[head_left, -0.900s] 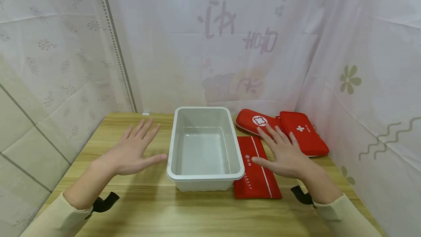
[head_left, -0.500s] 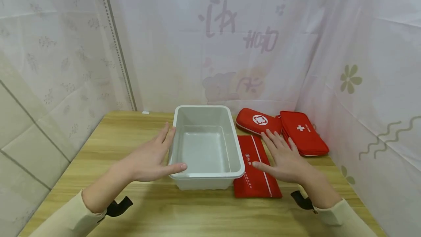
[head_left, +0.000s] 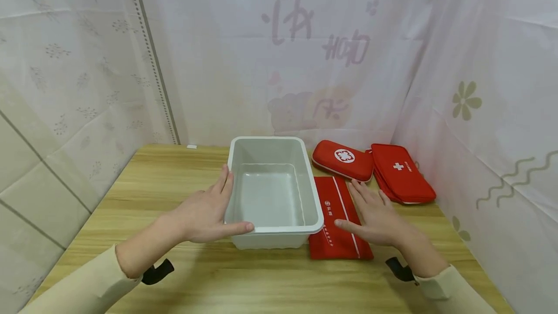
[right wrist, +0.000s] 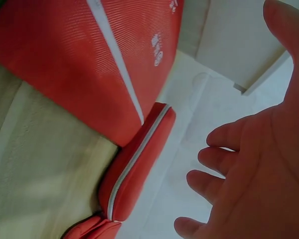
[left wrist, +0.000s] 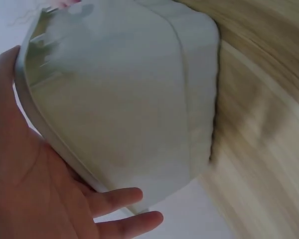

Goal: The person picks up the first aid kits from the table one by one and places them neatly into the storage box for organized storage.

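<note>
Since the earlier frames the left hand has crossed the counter to the white bin; its straight fingers now lie along the bin's left wall with the thumb along the near rim, not curled around it. The right hand has drawn back slightly and hovers, fingers spread, over the flat red pouch just right of the bin. Behind sit an oval red case and a red cross case, side by side at the back right.
</note>
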`<state>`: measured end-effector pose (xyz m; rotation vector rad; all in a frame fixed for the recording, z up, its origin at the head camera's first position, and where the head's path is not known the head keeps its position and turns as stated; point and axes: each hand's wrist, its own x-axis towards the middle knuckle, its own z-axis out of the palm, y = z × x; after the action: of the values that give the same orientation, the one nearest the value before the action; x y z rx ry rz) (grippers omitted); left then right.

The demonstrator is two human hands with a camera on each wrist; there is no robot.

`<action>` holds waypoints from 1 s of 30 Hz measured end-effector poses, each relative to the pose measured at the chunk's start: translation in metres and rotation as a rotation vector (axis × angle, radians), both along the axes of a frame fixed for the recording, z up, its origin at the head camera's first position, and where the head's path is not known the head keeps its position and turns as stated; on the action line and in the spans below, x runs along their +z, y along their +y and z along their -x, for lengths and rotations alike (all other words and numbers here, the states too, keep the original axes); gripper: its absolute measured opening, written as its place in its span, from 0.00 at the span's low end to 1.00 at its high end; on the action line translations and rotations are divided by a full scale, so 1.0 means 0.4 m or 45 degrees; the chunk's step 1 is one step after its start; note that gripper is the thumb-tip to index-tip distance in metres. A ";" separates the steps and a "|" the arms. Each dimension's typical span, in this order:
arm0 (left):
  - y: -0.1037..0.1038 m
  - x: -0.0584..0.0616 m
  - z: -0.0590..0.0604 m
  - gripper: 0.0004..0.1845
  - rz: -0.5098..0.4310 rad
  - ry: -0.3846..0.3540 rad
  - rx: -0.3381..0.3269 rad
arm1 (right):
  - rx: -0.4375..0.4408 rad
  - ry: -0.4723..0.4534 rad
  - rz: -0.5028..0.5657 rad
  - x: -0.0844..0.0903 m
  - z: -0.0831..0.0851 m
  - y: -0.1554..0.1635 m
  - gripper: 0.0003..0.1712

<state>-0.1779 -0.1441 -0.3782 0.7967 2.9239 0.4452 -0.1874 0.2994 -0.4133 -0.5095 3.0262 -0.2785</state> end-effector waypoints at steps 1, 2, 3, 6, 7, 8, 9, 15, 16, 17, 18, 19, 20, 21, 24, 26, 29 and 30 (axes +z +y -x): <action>0.000 0.001 0.001 0.75 0.007 0.002 -0.002 | 0.003 0.000 -0.002 -0.003 0.003 0.002 0.68; 0.001 0.002 0.001 0.75 0.014 0.002 -0.004 | 0.006 -0.001 -0.003 -0.007 0.006 0.005 0.68; 0.001 0.004 0.002 0.76 0.018 -0.004 -0.003 | 0.005 -0.008 -0.004 -0.010 0.008 0.008 0.68; 0.002 0.007 0.001 0.78 0.022 -0.051 0.015 | 0.017 -0.027 0.009 -0.021 0.016 0.015 0.68; 0.002 0.008 0.001 0.78 0.021 -0.069 0.022 | 0.020 -0.039 0.019 -0.025 0.019 0.018 0.68; 0.003 0.009 0.001 0.79 0.021 -0.084 0.029 | 0.022 -0.056 0.031 -0.029 0.022 0.020 0.67; 0.003 0.009 0.001 0.79 0.021 -0.097 0.035 | 0.028 -0.070 0.045 -0.031 0.025 0.022 0.67; 0.003 0.008 0.000 0.79 0.014 -0.114 0.048 | 0.081 -0.169 0.074 -0.056 0.049 0.025 0.62; 0.004 0.008 0.000 0.79 0.011 -0.115 0.047 | 0.094 -0.178 0.069 -0.062 0.054 0.026 0.61; 0.004 0.009 -0.001 0.78 0.007 -0.116 0.047 | 0.103 -0.191 0.064 -0.067 0.057 0.026 0.59; 0.004 0.009 -0.002 0.78 0.001 -0.117 0.045 | 0.114 -0.201 0.055 -0.072 0.060 0.026 0.58; 0.004 0.010 -0.003 0.78 -0.002 -0.117 0.044 | 0.124 -0.211 0.047 -0.076 0.062 0.025 0.57; 0.005 0.010 -0.003 0.78 -0.003 -0.115 0.043 | 0.134 -0.219 0.041 -0.080 0.063 0.026 0.56; 0.006 0.010 -0.003 0.78 -0.006 -0.115 0.043 | 0.142 -0.223 0.035 -0.083 0.063 0.027 0.55; 0.006 0.007 -0.003 0.78 -0.013 -0.125 0.048 | 0.139 -0.248 0.017 -0.090 0.059 0.030 0.54; 0.005 0.006 -0.001 0.78 -0.013 -0.132 0.051 | 0.122 -0.261 0.018 -0.094 0.054 0.035 0.54; 0.005 0.005 0.000 0.78 -0.012 -0.139 0.054 | 0.108 -0.265 0.025 -0.096 0.044 0.043 0.55; 0.005 0.005 0.000 0.78 -0.012 -0.141 0.054 | 0.102 -0.265 0.025 -0.097 0.040 0.045 0.55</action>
<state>-0.1778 -0.1421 -0.3764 0.6894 2.8429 0.4899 -0.2033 0.3174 -0.4519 -0.5631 2.7973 -0.3344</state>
